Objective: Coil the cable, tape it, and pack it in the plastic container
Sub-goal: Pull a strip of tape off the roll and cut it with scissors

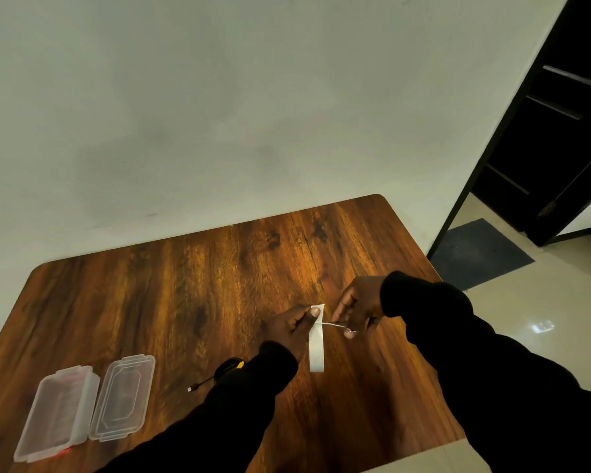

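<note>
White tape strip (316, 343), light and limp, hangs pinched near its top in left hand (292, 327); right hand (357, 307) closes small scissors (336, 324) there. Black coiled cable (227, 367) lies just left on desk (185, 285).

Cable (226, 367) perhaps coiled, mostly sleeve-hidden.

dark wood-grain table (191, 285) with rounded corners, far edge against a plain off-white wall (219, 97). to the right, a dark open doorway (560, 148); glossy cream tile floor (543, 319) with a light reflection; grey mat (478, 254) at the threshold.
</note>
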